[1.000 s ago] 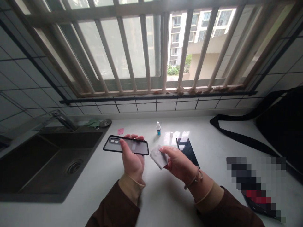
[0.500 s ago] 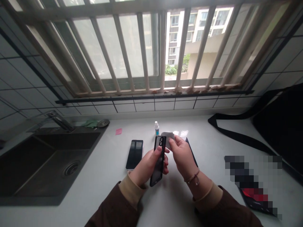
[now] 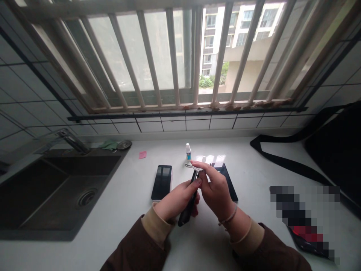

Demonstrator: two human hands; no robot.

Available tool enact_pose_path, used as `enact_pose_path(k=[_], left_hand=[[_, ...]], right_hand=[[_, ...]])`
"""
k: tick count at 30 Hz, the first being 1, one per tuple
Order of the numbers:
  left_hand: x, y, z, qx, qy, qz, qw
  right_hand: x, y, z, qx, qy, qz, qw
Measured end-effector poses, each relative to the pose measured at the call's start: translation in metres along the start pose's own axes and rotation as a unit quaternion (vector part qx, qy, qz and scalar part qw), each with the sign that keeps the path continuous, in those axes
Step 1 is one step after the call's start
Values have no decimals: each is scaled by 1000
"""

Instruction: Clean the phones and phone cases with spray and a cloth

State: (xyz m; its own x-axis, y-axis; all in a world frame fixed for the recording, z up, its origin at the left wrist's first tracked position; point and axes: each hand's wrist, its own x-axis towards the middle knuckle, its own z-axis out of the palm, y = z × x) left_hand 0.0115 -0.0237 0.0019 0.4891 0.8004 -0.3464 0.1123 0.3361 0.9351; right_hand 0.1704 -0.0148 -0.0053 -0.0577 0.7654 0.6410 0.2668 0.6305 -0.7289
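The left hand (image 3: 176,201) grips a black phone case (image 3: 188,205) edge-on, fingers closed round its lower half, above the counter near the front edge. The right hand (image 3: 216,188) pinches a small white cloth (image 3: 191,166) against the case's top end; most of the cloth is hidden by the fingers. A dark phone (image 3: 161,182) lies flat just left of the hands; a second dark slab (image 3: 229,186) lies to their right, partly covered by the right hand. A small white dropper bottle (image 3: 188,152) stands behind, its blue label too small to read. The white countertop (image 3: 135,210) carries a pink slip (image 3: 142,154) and a black bag with strap (image 3: 332,150), cut off at right. A dark sink (image 3: 56,188) with tap sits left. Behind are a tiled wall and a barred window (image 3: 180,56). A pixelated patch at lower right obscures a dark object.
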Motion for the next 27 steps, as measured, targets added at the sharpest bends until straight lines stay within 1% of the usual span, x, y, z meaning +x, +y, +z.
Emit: enact_pose_path(k=[3,7,10,13,16,20,23,27], left_hand=[[0,1,3,-10,17,29,999],[1,3,8,-36,41,75,996],[-1,4,10,-48,46,88,994],[-3,5,10,-52,49,83,994],[-3,4,8,-38,48,64,996],[0,-2,4,-22,19,29,999],[3,-8,3,-76,23,-5,997],[5,-8,4,-175,42,-53,982]], right_hand=[[2,-2,-1,7,-7,13,1000],[6,2,-2,-4,-10,73,997],[7,7,-1,-17,-5,104,994],[6,8,0,-33,-5,118,992],[5,5,0,-48,-8,95,994],[3,1,1,-32,-6,25,999],[1,1,1,-20,-14,-21,999],[1,3,2,-39,-28,-31,998]])
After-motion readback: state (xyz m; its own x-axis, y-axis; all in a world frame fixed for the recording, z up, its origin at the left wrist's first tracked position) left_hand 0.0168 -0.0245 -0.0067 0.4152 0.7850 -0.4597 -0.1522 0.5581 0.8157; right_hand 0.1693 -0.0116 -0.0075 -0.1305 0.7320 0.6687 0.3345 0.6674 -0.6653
